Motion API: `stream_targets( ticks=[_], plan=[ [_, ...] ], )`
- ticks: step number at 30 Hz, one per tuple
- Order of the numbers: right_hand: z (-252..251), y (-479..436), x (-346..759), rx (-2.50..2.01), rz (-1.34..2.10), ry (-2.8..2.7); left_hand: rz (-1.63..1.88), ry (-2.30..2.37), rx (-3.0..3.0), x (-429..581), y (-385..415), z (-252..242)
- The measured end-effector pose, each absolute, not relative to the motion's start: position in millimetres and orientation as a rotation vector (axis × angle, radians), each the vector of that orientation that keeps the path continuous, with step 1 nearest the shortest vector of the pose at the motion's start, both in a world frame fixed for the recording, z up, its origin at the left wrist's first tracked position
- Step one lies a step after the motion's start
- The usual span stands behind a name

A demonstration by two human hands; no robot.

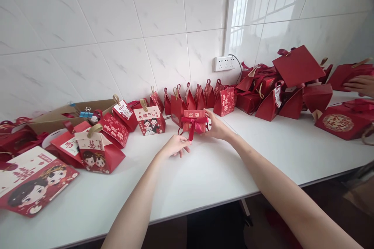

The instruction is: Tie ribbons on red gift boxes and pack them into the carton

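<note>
A small red gift box [195, 114] with gold lettering sits near the middle of the table, tied with a dark red ribbon bow [193, 123]. My right hand [215, 125] grips the box by its right end, thumb on top. At the lower left of the bow, my left hand [176, 146] has its thumb and index finger closed about a hanging ribbon tail, the other fingers loosely curled. Directly behind the box stands a red box with a ribbon loop [177, 111]. A cream and red box with a cartoon couple [150, 120] stands to the left.
Small red boxes [200, 97] line the tiled wall. More boxes [101, 151] and a cardboard tray [73, 116] with binder clips occupy the left. Red boxes [298, 66] pile up at right, where another person's hand [360, 85] touches one. A power strip [224, 63] hangs behind.
</note>
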State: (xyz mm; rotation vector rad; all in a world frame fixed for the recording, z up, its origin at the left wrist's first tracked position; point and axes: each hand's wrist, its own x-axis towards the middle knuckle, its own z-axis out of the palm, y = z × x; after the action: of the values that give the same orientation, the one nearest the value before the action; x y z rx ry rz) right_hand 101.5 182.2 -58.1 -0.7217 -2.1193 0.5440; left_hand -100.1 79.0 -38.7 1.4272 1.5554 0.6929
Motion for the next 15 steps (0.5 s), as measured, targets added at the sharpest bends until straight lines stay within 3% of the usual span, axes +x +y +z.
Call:
stream_targets(
  ticks=[15],
  plan=[
    [-57.7, 180.9, 102.3, -0.644, 0.520, -2.114, 0.474, 1.487, 1.526, -101.7, 71.6, -32.9]
  ],
)
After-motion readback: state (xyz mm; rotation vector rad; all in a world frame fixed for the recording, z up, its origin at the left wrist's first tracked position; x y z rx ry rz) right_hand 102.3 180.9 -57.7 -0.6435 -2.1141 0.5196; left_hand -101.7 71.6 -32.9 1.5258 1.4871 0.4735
